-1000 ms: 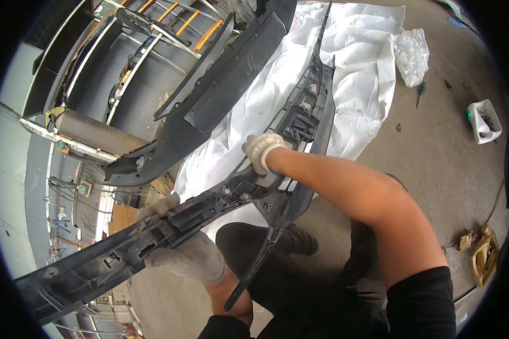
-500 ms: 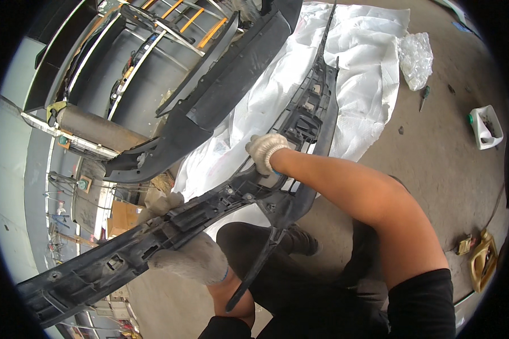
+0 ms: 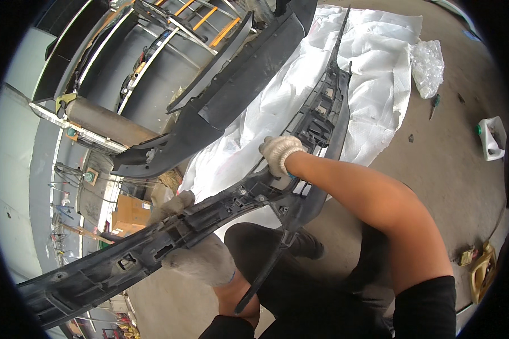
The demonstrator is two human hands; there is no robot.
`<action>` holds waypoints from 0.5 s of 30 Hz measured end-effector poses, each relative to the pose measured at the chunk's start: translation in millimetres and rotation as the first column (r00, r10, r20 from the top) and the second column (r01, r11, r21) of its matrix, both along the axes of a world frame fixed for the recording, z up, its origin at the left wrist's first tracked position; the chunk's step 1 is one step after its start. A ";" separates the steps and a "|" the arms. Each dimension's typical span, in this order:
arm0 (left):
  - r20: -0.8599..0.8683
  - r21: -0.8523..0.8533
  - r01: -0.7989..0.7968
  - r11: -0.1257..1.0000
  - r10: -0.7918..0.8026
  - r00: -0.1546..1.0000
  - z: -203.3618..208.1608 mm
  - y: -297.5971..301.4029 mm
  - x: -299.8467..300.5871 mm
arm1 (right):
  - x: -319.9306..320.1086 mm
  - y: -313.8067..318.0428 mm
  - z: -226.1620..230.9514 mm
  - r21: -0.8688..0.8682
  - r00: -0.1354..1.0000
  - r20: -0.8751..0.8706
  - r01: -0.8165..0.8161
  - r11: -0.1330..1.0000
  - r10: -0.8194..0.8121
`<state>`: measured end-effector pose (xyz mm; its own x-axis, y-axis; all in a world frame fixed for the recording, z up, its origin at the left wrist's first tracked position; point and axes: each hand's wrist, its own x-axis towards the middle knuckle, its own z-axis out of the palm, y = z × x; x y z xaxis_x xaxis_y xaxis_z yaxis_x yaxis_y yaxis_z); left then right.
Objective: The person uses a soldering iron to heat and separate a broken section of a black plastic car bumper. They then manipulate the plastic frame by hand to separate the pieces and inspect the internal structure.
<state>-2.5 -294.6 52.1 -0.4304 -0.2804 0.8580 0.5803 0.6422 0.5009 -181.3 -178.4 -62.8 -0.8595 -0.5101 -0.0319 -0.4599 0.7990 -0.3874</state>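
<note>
A long black plastic car bumper [image 3: 209, 217] with a grille section runs from the lower left to the top centre, its inner side with clips and slots toward me. My left hand [image 3: 203, 261], in a dirty knit glove, wraps it from below; the palm shows on the near side and gloved fingers come over the far edge. Higher up, my right hand [image 3: 279, 153], also gloved, is closed on the bumper's edge beside the grille. Its fingertips are partly hidden. A narrow black strut hangs from the bumper across my left forearm.
White padded sheeting [image 3: 373, 73] lies on the floor under the far end. Another dark bumper [image 3: 237, 79] stands at upper left beside a metal rack. To the right are clear plastic wrap [image 3: 427, 68], a screwdriver [image 3: 435, 106], a cut white jug [image 3: 493, 138] and a gold oil can [image 3: 484, 272].
The surroundings and the bumper have shifted slightly to the right in view. Both hands keep their hold on the bumper at about the same places.
</note>
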 end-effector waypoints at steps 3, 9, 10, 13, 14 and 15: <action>-0.005 0.059 0.065 0.996 -0.065 0.998 -1.3 0.2 0.9 | -2.8 -4.2 -2.5 0.003 1.000 -0.003 -0.017 1.000 0.017; -0.032 0.127 0.128 0.984 -0.125 0.992 -4.1 2.3 -1.7 | 0.2 -0.1 1.5 0.013 1.000 0.016 -0.004 1.000 0.003; 0.001 0.106 0.102 0.989 -0.103 0.995 -1.8 3.0 -0.3 | -0.1 -0.3 2.3 0.026 1.000 0.027 -0.007 1.000 0.006; 0.064 0.079 0.067 0.995 -0.073 0.995 0.1 4.6 2.9 | -4.8 -1.8 -4.7 0.033 1.000 0.013 -0.008 0.999 0.008; 0.058 0.087 0.075 0.993 -0.080 0.995 -2.2 2.7 3.1 | -3.3 -2.7 -4.2 0.031 1.000 0.005 -0.011 0.999 0.010; 0.053 0.095 0.083 0.992 -0.088 0.995 -3.6 1.9 3.2 | -2.0 -2.8 -3.5 0.027 1.000 0.002 -0.011 1.000 0.011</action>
